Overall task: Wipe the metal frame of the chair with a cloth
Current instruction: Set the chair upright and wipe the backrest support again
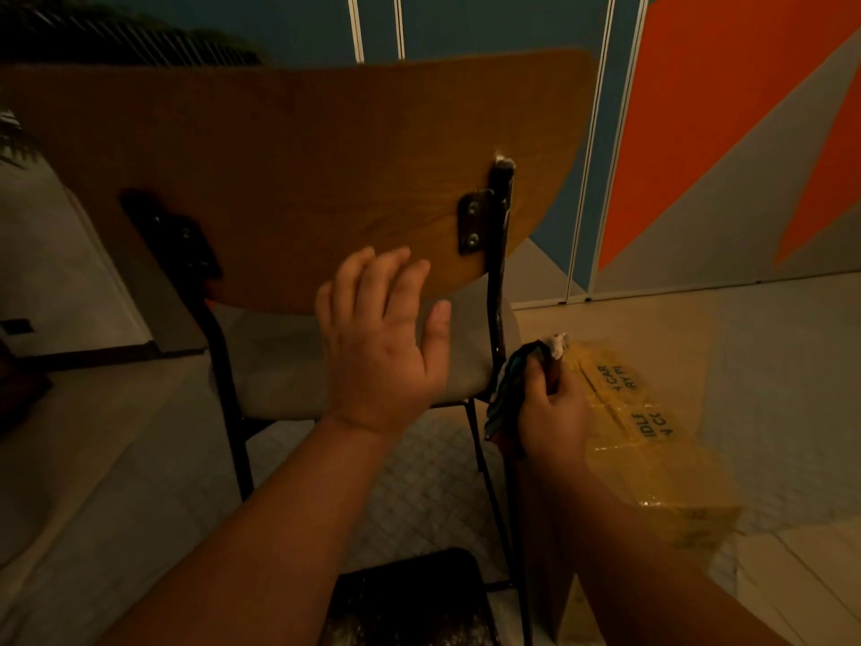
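**Cloth beside the chair's right upright**

The right hand (552, 407) grips a bunched striped cloth (510, 389) with curled fingers, just beside the black metal frame (499, 282) near the seat. The left hand (382, 338) hovers with fingers spread and relaxed before the wooden backrest (303, 170).
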The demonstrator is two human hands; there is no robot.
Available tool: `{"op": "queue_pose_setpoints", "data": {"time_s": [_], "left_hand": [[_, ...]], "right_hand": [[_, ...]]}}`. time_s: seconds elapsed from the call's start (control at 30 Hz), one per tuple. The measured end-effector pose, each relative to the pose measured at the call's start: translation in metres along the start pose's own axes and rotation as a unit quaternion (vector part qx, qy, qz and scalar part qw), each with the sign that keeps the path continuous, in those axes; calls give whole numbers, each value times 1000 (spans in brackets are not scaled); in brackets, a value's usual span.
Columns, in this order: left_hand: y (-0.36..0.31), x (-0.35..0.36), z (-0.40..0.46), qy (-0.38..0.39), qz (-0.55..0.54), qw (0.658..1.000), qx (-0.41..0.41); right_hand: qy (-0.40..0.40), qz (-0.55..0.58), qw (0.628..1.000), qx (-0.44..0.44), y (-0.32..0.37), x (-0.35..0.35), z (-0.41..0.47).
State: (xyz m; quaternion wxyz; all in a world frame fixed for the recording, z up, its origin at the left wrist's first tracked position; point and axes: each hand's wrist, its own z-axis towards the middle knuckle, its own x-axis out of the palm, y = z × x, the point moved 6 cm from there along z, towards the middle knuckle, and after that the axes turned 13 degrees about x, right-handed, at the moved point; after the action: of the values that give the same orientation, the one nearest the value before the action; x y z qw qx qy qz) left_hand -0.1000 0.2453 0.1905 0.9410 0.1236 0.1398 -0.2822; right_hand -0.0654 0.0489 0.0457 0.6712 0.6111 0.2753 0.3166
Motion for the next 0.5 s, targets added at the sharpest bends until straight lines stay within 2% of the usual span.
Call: {"op": "queue_pose_setpoints", "data": {"time_s": [0.2,0.37,0.5], "left_hand": [[11,-27,61,-31,82,995,40],[23,-36,109,-3,147,988,41],[37,-31,134,53,159,986,0]], "right_hand": [[1,22,1000,4,12,2,4],[-11,33,999,-35,29,3,6],[-13,19,999,-47,26,6,12]]}}
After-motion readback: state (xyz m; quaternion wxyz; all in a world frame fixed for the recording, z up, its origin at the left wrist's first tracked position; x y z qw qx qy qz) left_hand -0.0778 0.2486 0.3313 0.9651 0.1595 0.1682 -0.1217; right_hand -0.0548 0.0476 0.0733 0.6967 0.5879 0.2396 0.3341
